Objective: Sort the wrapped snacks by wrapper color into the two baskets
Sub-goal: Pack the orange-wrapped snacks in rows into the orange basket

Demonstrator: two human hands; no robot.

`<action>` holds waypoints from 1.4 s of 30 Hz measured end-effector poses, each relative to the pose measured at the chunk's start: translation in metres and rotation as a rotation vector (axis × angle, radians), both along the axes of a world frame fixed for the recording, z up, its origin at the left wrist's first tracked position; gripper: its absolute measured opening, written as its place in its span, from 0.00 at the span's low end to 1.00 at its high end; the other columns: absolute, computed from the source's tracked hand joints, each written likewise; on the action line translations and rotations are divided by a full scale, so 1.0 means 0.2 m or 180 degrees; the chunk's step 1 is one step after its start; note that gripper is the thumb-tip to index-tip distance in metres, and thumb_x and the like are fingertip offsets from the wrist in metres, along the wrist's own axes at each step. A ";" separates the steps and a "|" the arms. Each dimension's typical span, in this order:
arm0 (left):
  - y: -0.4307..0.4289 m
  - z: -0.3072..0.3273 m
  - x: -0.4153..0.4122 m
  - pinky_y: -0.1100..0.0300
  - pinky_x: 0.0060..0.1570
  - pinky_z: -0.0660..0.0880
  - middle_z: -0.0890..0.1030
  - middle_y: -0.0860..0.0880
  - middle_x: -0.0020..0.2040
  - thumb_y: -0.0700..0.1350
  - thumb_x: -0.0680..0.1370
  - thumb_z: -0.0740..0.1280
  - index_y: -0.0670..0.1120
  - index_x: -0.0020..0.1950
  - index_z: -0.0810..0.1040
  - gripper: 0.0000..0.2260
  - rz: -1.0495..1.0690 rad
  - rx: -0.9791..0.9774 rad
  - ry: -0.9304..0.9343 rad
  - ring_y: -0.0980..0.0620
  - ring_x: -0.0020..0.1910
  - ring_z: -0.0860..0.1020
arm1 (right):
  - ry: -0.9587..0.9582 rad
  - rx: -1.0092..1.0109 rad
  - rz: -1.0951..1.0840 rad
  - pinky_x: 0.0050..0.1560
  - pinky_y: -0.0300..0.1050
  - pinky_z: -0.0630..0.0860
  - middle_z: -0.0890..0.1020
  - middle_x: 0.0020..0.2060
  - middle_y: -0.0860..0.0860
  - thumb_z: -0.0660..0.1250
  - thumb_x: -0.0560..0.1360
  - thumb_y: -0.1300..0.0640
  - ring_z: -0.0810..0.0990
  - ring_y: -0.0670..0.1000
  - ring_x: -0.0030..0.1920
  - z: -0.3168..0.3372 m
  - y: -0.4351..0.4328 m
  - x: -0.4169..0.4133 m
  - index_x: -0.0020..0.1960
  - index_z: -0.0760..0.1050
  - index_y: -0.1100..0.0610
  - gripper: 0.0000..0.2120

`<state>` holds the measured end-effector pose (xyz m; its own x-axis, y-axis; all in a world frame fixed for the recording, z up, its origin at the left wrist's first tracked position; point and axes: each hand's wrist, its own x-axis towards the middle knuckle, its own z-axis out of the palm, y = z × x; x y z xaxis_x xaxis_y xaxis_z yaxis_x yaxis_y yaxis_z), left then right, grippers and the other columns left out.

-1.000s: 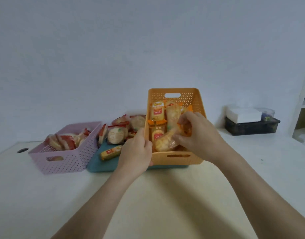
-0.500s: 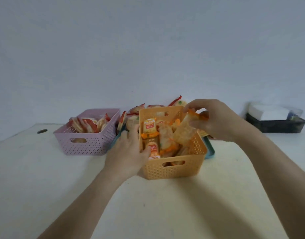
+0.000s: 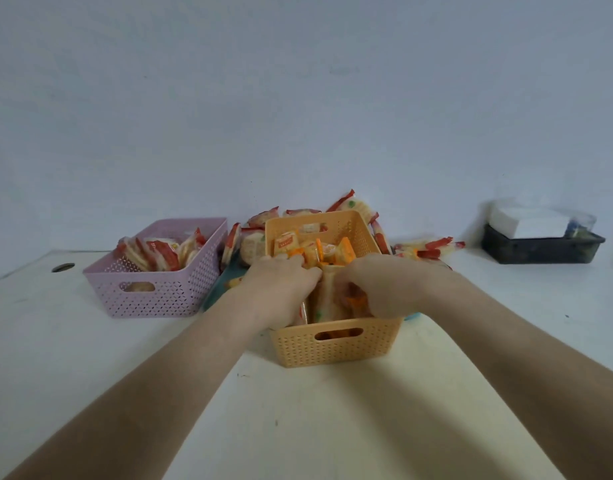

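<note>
Your right hand [image 3: 384, 285] is down in the orange basket [image 3: 336, 344], fingers curled round an orange-wrapped snack [image 3: 324, 296]. Your left hand [image 3: 281, 289] lies bent against the same pack; I cannot tell if it grips. The basket stands on a white table [image 3: 298, 427] before a plain pale wall, long axis running away from you, and the pack lies along it. Left, apart, the pink basket [image 3: 152, 296] holds red-wrapped snacks [image 3: 159, 251].
</note>
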<state>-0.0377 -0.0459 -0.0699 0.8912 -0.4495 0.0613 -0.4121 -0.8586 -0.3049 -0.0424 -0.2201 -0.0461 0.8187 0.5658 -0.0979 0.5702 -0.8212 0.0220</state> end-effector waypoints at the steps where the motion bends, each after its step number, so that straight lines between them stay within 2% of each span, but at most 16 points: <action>1: 0.00 0.00 0.00 0.48 0.57 0.74 0.73 0.48 0.58 0.52 0.73 0.72 0.50 0.64 0.71 0.22 -0.0012 -0.0078 -0.0026 0.46 0.58 0.71 | -0.0073 0.0049 -0.0018 0.36 0.39 0.68 0.75 0.42 0.47 0.60 0.73 0.68 0.76 0.52 0.45 -0.01 0.00 0.00 0.47 0.69 0.49 0.14; 6: 0.02 0.00 0.00 0.49 0.58 0.73 0.71 0.49 0.58 0.54 0.72 0.73 0.50 0.63 0.73 0.23 -0.0021 -0.0225 -0.0070 0.47 0.59 0.69 | -0.0915 0.0152 -0.0026 0.30 0.36 0.62 0.73 0.45 0.49 0.60 0.74 0.67 0.73 0.50 0.45 -0.03 0.00 -0.02 0.52 0.70 0.53 0.12; 9: 0.04 0.00 0.01 0.52 0.56 0.74 0.70 0.50 0.55 0.51 0.72 0.73 0.52 0.62 0.72 0.21 0.0086 -0.0532 0.0278 0.49 0.57 0.69 | -0.0888 0.0174 -0.0106 0.31 0.37 0.64 0.72 0.47 0.49 0.61 0.73 0.66 0.73 0.51 0.47 -0.05 0.00 0.00 0.57 0.67 0.53 0.15; 11: 0.04 0.00 0.01 0.55 0.53 0.74 0.70 0.51 0.54 0.51 0.72 0.74 0.52 0.61 0.72 0.20 0.0077 -0.0588 0.0414 0.50 0.54 0.71 | -0.0344 0.0352 -0.0337 0.38 0.40 0.69 0.71 0.54 0.51 0.65 0.74 0.61 0.72 0.51 0.50 -0.03 -0.02 0.02 0.67 0.61 0.51 0.24; 13: 0.02 -0.01 0.03 0.56 0.50 0.75 0.71 0.50 0.54 0.50 0.73 0.73 0.52 0.62 0.71 0.20 -0.0002 -0.0505 0.0454 0.51 0.51 0.73 | 0.0120 0.0735 -0.0460 0.50 0.43 0.70 0.69 0.63 0.51 0.68 0.75 0.53 0.71 0.53 0.58 0.01 -0.02 0.05 0.74 0.54 0.47 0.33; 16: -0.01 -0.02 0.04 0.54 0.50 0.78 0.77 0.50 0.52 0.47 0.74 0.71 0.50 0.60 0.73 0.16 -0.0020 -0.0401 0.0546 0.51 0.48 0.76 | -0.0061 0.1024 -0.0454 0.64 0.48 0.67 0.66 0.73 0.51 0.64 0.77 0.47 0.66 0.54 0.71 0.01 0.01 0.07 0.78 0.53 0.48 0.33; 19: -0.02 -0.03 0.06 0.50 0.53 0.77 0.79 0.51 0.50 0.48 0.75 0.70 0.51 0.58 0.73 0.13 0.0087 -0.0334 0.0576 0.49 0.48 0.78 | -0.0356 0.0917 -0.0452 0.63 0.56 0.70 0.73 0.61 0.50 0.68 0.76 0.51 0.71 0.54 0.64 -0.05 0.05 0.09 0.71 0.67 0.50 0.25; 23: -0.03 -0.01 0.04 0.49 0.56 0.74 0.80 0.50 0.51 0.52 0.75 0.69 0.50 0.60 0.72 0.15 0.0077 -0.0294 0.0400 0.47 0.51 0.78 | -0.0326 0.1048 -0.0194 0.49 0.44 0.69 0.73 0.46 0.46 0.71 0.73 0.55 0.71 0.50 0.50 -0.02 0.05 0.08 0.58 0.78 0.51 0.14; 27: -0.02 -0.03 0.03 0.49 0.54 0.73 0.76 0.52 0.44 0.56 0.73 0.70 0.53 0.65 0.69 0.23 0.0039 -0.0379 0.0143 0.47 0.50 0.78 | -0.0128 0.1056 0.0020 0.49 0.40 0.69 0.78 0.49 0.44 0.66 0.74 0.60 0.74 0.47 0.51 0.02 0.04 0.03 0.57 0.80 0.49 0.14; 30: -0.01 -0.04 0.04 0.49 0.54 0.72 0.76 0.51 0.51 0.55 0.74 0.69 0.52 0.62 0.70 0.20 -0.0016 -0.0435 0.0048 0.46 0.55 0.75 | -0.0092 0.0713 0.0034 0.49 0.44 0.76 0.81 0.49 0.46 0.65 0.73 0.66 0.77 0.50 0.50 0.01 0.07 0.01 0.56 0.81 0.49 0.17; 32: -0.01 -0.01 0.04 0.49 0.55 0.68 0.73 0.52 0.52 0.55 0.73 0.71 0.53 0.62 0.69 0.21 0.0059 -0.0413 0.0254 0.47 0.58 0.73 | -0.0013 0.0738 -0.0037 0.50 0.48 0.79 0.81 0.48 0.47 0.65 0.72 0.67 0.79 0.52 0.50 -0.02 0.09 0.01 0.56 0.80 0.50 0.17; 35: 0.02 0.07 0.01 0.48 0.61 0.71 0.77 0.54 0.60 0.56 0.70 0.75 0.54 0.66 0.67 0.28 0.0237 -0.0785 0.0918 0.49 0.62 0.73 | -0.0065 0.0784 -0.0126 0.49 0.46 0.79 0.79 0.47 0.47 0.67 0.74 0.63 0.78 0.52 0.51 -0.02 0.12 0.02 0.59 0.78 0.51 0.16; 37: 0.04 0.12 -0.03 0.50 0.62 0.74 0.76 0.53 0.65 0.53 0.71 0.75 0.55 0.70 0.66 0.31 0.0263 -0.1135 0.1217 0.51 0.64 0.74 | 0.0130 0.0864 -0.0145 0.52 0.45 0.77 0.79 0.50 0.47 0.71 0.74 0.53 0.78 0.50 0.52 0.00 0.10 0.02 0.62 0.77 0.49 0.16; 39: 0.07 0.16 -0.07 0.52 0.60 0.76 0.79 0.53 0.62 0.51 0.75 0.72 0.55 0.72 0.66 0.28 0.0265 -0.1433 0.1380 0.54 0.60 0.78 | 0.0567 0.1091 -0.0193 0.56 0.44 0.75 0.80 0.53 0.46 0.69 0.74 0.44 0.78 0.48 0.53 0.04 0.06 0.02 0.64 0.76 0.49 0.20; 40: 0.07 0.17 -0.08 0.53 0.58 0.77 0.81 0.53 0.58 0.51 0.77 0.70 0.55 0.71 0.68 0.23 0.0245 -0.1651 0.1427 0.55 0.56 0.80 | 0.0735 0.1285 -0.0215 0.57 0.44 0.75 0.81 0.53 0.46 0.67 0.76 0.43 0.80 0.47 0.53 0.05 0.03 0.02 0.63 0.76 0.49 0.19; 42: 0.08 0.18 -0.10 0.52 0.54 0.79 0.85 0.54 0.49 0.53 0.79 0.65 0.56 0.63 0.75 0.13 0.0132 -0.2078 0.1352 0.57 0.47 0.82 | 0.0759 0.1760 -0.0287 0.54 0.42 0.79 0.84 0.49 0.46 0.65 0.79 0.51 0.84 0.45 0.47 0.06 0.00 0.04 0.59 0.78 0.50 0.10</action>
<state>-0.0567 -0.0305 -0.0339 0.9128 -0.4054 -0.0484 -0.3439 -0.8272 0.4444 -0.0341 -0.2211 -0.0343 0.8575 0.5145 0.0042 0.4346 -0.7198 -0.5413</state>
